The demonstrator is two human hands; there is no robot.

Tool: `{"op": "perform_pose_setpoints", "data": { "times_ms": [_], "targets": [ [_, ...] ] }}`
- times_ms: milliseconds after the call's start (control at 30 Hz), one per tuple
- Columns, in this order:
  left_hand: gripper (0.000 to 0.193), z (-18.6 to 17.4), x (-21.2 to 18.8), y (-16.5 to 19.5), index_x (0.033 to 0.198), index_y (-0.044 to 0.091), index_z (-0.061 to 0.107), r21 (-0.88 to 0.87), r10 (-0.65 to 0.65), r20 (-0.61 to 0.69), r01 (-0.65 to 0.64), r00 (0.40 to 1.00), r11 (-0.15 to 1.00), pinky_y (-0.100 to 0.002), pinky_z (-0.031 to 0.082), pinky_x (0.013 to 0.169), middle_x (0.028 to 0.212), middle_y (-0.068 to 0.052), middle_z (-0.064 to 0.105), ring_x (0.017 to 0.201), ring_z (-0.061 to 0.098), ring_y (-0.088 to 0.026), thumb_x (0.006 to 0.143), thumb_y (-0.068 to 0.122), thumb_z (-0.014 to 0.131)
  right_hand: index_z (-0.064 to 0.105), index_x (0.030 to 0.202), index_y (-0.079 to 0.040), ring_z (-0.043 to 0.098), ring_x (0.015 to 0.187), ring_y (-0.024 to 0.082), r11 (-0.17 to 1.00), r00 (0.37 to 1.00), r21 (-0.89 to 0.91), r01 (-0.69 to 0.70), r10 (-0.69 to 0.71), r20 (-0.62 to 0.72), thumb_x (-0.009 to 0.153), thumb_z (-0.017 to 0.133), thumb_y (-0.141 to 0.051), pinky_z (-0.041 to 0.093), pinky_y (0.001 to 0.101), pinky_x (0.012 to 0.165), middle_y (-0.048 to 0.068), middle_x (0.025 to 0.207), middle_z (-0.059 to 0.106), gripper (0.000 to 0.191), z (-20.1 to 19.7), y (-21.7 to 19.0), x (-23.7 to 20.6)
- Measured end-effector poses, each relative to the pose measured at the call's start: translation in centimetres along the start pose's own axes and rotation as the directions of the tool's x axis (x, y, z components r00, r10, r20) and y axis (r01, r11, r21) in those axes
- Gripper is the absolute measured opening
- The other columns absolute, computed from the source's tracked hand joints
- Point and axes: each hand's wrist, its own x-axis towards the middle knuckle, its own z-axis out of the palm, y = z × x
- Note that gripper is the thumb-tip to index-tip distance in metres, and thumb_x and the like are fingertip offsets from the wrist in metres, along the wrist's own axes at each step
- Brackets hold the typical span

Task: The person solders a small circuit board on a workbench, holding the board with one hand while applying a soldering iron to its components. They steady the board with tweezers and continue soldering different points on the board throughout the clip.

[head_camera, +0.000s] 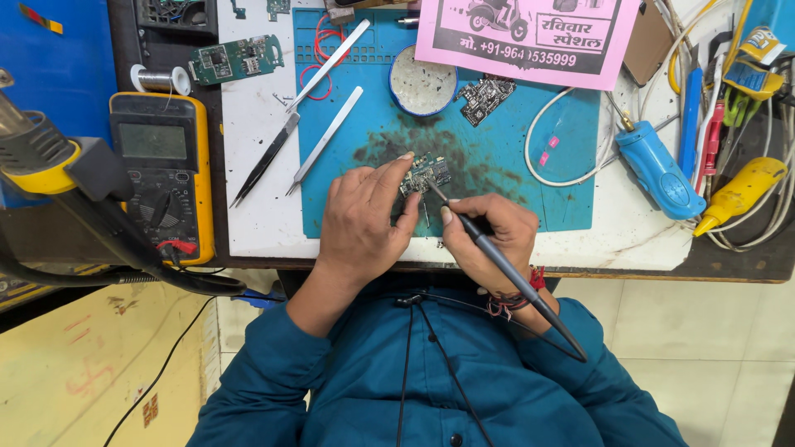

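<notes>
My left hand point(362, 217) pinches the small green circuit board point(427, 173) on the blue silicone mat point(497, 157) near the table's point(257, 149) front edge — my right hand point(490, 240) grips a slim grey soldering iron point(497, 258), tip touching the board.

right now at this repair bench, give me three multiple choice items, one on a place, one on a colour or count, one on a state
1. Where is the small circuit board being worked on?
A. on the blue mat
B. on the yellow multimeter
C. on the floor

2. How many metal tweezers lie on the bench left of the hands?
A. none
B. two
C. five

3. What is the right hand doing?
A. resting empty
B. holding a pen-like soldering iron with its tip at the board
C. gripping the multimeter

Answers: 1 A, the board sits on the mat under the left hand fingers; 2 B, two tweezers lie side by side; 3 B, the iron's tip meets the board.
</notes>
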Motion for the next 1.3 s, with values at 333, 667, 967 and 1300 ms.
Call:
{"op": "perform_pose_setpoints", "data": {
  "times_ms": [333,667,967,1300],
  "targets": [
    [0.054,0.1,-0.1,-0.1,0.138,0.004,0.057,0.009,0.000,0.003,0.000,1.000,1.000,-0.039,0.045,0.090,0.119,-0.007,0.070,0.104,0.062,-0.025,0.090,0.017,0.078,0.073,0.094,0.000,0.063,0.061,0.008,1.000,1.000,0.019,-0.010,0.010,0.010,0.087,0.079,-0.002,0.046,0.0231,0.056,0.006,0.075,0.070,0.010,0.0,0.0,0.0],
    [0.053,0.0,0.1,-0.1,0.138,0.004,0.057,-0.001,0.002,0.002,-0.002,1.000,1.000,-0.039,0.045,0.090,0.120,-0.007,0.070,0.104,0.062,-0.026,0.090,0.016,0.078,0.072,0.094,-0.001,0.063,0.062,0.008,1.000,1.000,-0.006,-0.002,0.002,0.006,0.087,0.079,-0.003,0.045,0.0229,0.057,0.005,0.074,0.070,0.010,0.0,0.1,0.0],
    [0.053,0.1,-0.1,-0.1,0.138,0.004,0.057,-0.007,0.001,-0.001,-0.001,1.000,1.000,-0.039,0.045,0.090,0.120,-0.007,0.070,0.104,0.062,-0.026,0.090,0.016,0.078,0.072,0.093,-0.001,0.064,0.061,0.008,1.000,1.000,0.001,-0.008,0.008,0.007,0.088,0.078,-0.003,0.045,0.0226,0.056,0.005,0.074,0.070,0.009,-0.1,0.1,0.0],
    [0.048,-2.4,5.3,-2.9,0.143,0.007,0.056,0.350,0.147,-0.091,-0.107,0.985,0.931,-0.045,0.044,0.107,0.136,-0.018,0.068,0.123,0.061,-0.034,0.101,0.024,0.070,0.071,0.095,0.000,0.064,0.061,0.008,1.000,1.000,0.023,-0.013,0.013,0.004,0.088,0.077,-0.003,0.047,0.0228,0.057,0.005,0.074,0.070,0.010,-0.1,0.2,-0.1]
  ]
}}
